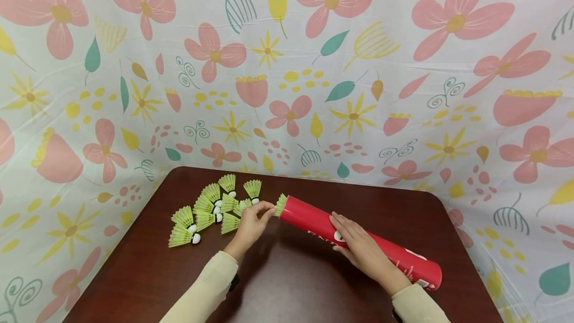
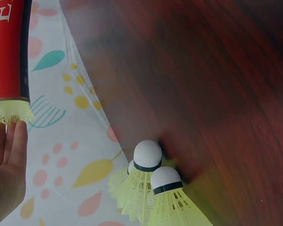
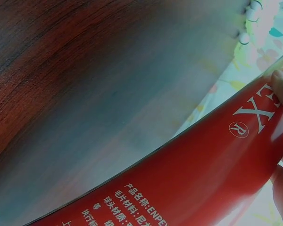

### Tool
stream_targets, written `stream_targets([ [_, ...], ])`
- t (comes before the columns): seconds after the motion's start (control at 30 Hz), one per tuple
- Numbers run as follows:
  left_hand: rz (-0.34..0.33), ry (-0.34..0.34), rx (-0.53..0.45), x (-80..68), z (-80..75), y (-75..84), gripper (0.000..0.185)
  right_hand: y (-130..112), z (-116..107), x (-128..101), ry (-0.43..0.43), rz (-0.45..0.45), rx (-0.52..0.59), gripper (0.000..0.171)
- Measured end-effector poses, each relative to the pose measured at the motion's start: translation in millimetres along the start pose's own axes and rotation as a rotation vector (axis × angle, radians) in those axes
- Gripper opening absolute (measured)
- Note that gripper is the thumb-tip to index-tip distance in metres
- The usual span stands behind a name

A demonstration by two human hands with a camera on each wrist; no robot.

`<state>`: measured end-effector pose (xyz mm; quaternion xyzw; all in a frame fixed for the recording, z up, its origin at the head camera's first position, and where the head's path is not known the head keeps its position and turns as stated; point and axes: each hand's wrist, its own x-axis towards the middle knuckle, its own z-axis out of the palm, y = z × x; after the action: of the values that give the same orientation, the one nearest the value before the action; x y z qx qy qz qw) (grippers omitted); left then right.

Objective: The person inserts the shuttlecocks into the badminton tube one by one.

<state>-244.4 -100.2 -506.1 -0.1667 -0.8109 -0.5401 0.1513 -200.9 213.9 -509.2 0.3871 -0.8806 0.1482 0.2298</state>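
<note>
Head cam: above/behind L hand (image 1: pixel 251 224) & R hand (image 1: pixel 359 248), faces fwd + down, farthest off. L wrist cam: v. close by L hand, faces tabletop (image 2: pixel 188 75) beside it. R wrist cam: v. close, looks along red tube (image 3: pixel 179 174) by R hand. All 3 share tube; head + L wrist share shuttlecocks (image 1: pixel 206 219) near L hand.
</note>
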Motion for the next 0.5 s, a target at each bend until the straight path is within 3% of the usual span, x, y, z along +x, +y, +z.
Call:
stream_targets([
  [0.17, 0.007, 0.012, -0.005, -2.6, 4.9, -0.6, 0.008, -0.2, 1.1, -1.0, -0.008, 0.007, 0.0, 0.085],
  [0.5, 0.043, 0.009, -0.027, -4.9, 9.5, -2.5, 0.005, -0.6, 3.9, -0.7, 0.001, -0.006, -0.005, 0.09],
])
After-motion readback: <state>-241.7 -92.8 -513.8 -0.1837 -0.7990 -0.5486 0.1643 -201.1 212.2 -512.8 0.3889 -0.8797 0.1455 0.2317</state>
